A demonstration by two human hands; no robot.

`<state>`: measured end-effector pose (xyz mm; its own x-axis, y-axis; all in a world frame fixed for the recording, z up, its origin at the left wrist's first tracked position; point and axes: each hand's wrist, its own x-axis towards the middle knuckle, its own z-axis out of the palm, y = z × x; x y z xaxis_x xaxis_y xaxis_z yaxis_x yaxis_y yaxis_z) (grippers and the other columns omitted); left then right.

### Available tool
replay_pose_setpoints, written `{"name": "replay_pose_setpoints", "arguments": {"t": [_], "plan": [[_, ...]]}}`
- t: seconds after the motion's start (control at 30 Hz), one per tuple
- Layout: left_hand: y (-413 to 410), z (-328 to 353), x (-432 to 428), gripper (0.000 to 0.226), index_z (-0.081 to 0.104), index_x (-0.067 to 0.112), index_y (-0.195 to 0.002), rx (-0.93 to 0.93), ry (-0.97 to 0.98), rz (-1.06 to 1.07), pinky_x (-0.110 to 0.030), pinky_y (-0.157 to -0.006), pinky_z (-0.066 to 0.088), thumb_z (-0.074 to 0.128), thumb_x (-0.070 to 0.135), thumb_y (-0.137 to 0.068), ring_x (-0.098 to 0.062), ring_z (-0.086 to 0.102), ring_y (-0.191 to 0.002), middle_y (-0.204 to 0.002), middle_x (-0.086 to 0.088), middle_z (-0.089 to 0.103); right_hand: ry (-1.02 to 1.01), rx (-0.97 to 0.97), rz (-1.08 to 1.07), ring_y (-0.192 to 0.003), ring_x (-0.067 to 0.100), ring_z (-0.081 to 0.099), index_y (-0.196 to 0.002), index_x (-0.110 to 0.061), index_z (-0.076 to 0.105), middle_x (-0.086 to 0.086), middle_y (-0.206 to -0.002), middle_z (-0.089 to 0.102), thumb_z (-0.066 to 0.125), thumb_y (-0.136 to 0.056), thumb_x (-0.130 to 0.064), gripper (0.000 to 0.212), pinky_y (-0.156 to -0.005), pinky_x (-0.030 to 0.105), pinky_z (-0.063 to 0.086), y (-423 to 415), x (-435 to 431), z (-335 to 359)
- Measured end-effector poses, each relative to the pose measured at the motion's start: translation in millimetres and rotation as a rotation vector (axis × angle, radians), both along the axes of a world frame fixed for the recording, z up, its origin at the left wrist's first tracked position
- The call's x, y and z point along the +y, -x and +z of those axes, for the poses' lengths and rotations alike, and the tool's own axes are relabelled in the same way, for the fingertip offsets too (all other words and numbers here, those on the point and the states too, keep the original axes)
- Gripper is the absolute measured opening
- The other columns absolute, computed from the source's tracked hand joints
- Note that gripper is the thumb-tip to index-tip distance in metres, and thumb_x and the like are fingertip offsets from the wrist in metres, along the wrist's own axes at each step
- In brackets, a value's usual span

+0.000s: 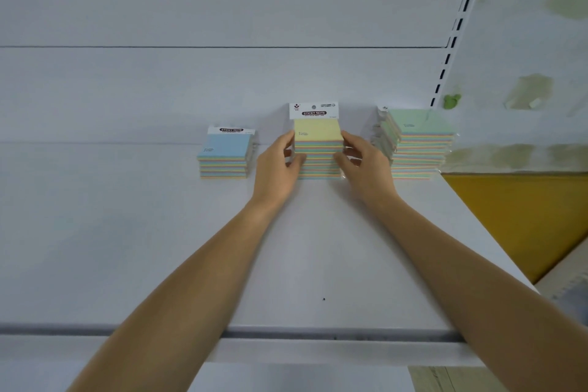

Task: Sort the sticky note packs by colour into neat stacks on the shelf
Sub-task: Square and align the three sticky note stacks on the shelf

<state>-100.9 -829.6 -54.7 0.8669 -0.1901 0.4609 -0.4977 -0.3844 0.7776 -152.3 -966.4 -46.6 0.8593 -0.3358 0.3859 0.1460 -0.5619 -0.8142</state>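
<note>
Three stacks of sticky note packs stand at the back of the white shelf (159,248). The blue-topped stack (224,157) is on the left and is the lowest. The yellow-topped stack (318,145) is in the middle, its top pack showing a white "STICKY NOTE" header card. The green-topped stack (416,143) is on the right, tallest and slightly fanned. My left hand (278,169) presses the left side of the yellow stack. My right hand (362,164) presses its right side. Both hands clasp the stack between them.
The shelf's back panel rises behind the stacks. A slotted upright (458,25) runs up at the right. Past the shelf's right end lies a yellow surface (525,216). The shelf's front edge (286,334) crosses the lower view.
</note>
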Motion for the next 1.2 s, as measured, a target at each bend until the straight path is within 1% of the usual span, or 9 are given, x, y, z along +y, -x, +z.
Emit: {"name": "replay_pose_setpoints", "arguments": {"t": [0.13, 0.23, 0.37, 0.57, 0.7, 0.87, 0.93, 1.0, 1.2], "plan": [[1.7, 1.3, 4.2, 0.041, 0.05, 0.006, -0.124, 0.072, 0.008, -0.046, 0.002, -0.074, 0.04, 0.062, 0.004, -0.084, -0.009, 0.052, -0.099, -0.111, 0.004, 0.056, 0.018, 0.081, -0.032, -0.115, 0.018, 0.056, -0.136, -0.012, 0.042, 0.003, -0.123, 0.058, 0.058, -0.086, -0.012, 0.053, -0.1, 0.03, 0.041, 1.0, -0.9, -3.3], [-0.5, -3.8, 5.9, 0.029, 0.048, 0.021, -0.095, 0.17, -0.11, -0.051, -0.013, -0.062, 0.039, 0.067, 0.006, -0.078, -0.015, 0.054, -0.087, -0.095, 0.006, 0.06, 0.104, 0.219, -0.068, -0.118, 0.023, 0.055, -0.133, -0.01, 0.043, 0.006, -0.126, 0.058, 0.06, -0.084, -0.014, 0.052, -0.097, 0.03, 0.04, 1.5, -1.8, -8.0], [0.3, -5.5, 5.2, 0.039, 0.052, 0.002, -0.115, 0.181, -0.203, -0.054, -0.037, -0.089, 0.051, 0.064, 0.003, -0.077, -0.03, 0.063, -0.098, -0.108, -0.017, 0.067, 0.195, 0.228, -0.079, -0.111, 0.028, 0.059, -0.116, -0.008, 0.056, 0.008, -0.116, 0.065, 0.054, -0.084, -0.01, 0.033, -0.087, 0.03, 0.044, -0.9, -0.3, -10.6], [-0.8, -4.9, 4.4, 0.036, 0.054, 0.001, -0.114, 0.189, -0.201, -0.034, -0.033, -0.088, 0.049, 0.06, 0.001, -0.079, -0.03, 0.063, -0.1, -0.109, -0.016, 0.067, 0.201, 0.233, -0.093, -0.111, 0.029, 0.057, -0.116, -0.004, 0.054, 0.012, -0.117, 0.064, 0.052, -0.083, -0.007, 0.034, -0.087, 0.03, 0.043, -5.0, 2.2, -11.8], [3.4, 1.6, 5.4, 0.037, 0.05, 0.005, -0.111, 0.161, -0.216, 0.027, -0.032, -0.085, 0.044, 0.065, 0.007, -0.077, -0.031, 0.057, -0.111, -0.116, -0.017, 0.061, 0.195, 0.189, -0.097, -0.125, 0.028, 0.047, -0.136, -0.008, 0.035, 0.015, -0.133, 0.05, 0.058, -0.083, -0.014, 0.058, -0.099, 0.034, 0.037, 1.6, 4.0, -6.5], [19.0, 25.2, 4.8, 0.054, 0.04, -0.003, -0.132, -0.188, -0.077, 0.117, -0.04, -0.104, 0.039, 0.059, 0.001, -0.081, -0.033, 0.047, -0.124, -0.131, -0.021, 0.049, 0.168, -0.145, -0.162, -0.115, 0.023, 0.052, -0.127, -0.008, 0.049, 0.01, -0.123, 0.055, 0.056, -0.084, -0.01, 0.043, -0.092, 0.03, 0.04, 20.2, 1.0, 33.0], [26.0, 37.7, -8.6, 0.05, 0.042, -0.002, -0.131, -0.265, -0.057, 0.064, -0.029, -0.102, 0.038, 0.054, -0.002, -0.083, -0.028, 0.05, -0.12, -0.13, -0.02, 0.05, 0.112, -0.236, -0.205, -0.11, 0.023, 0.055, -0.123, -0.008, 0.053, 0.012, -0.119, 0.056, 0.054, -0.084, -0.008, 0.039, -0.092, 0.029, 0.042, 26.5, -15.4, 53.7], [34.2, 48.3, -29.3, 0.047, 0.043, -0.001, -0.131, -0.235, -0.034, -0.019, -0.021, -0.096, 0.038, 0.051, -0.004, -0.085, -0.025, 0.052, -0.118, -0.13, -0.017, 0.05, 0.085, -0.271, -0.269, -0.11, 0.023, 0.054, -0.123, -0.009, 0.053, 0.012, -0.12, 0.056, 0.051, -0.085, -0.007, 0.038, -0.095, 0.03, 0.042, 34.8, -39.4, 65.8], [50.8, 38.6, -100.3, 0.054, 0.034, 0.0, -0.135, 0.114, -0.115, -0.166, -0.035, -0.096, 0.043, 0.054, 0.001, -0.085, -0.032, 0.051, -0.12, -0.132, -0.02, 0.049, -0.067, -0.016, -0.403, -0.129, 0.023, 0.041, -0.141, -0.008, 0.028, 0.012, -0.141, 0.039, 0.052, -0.088, -0.016, 0.059, -0.105, 0.033, 0.035, 57.2, -91.9, 31.3]]}}
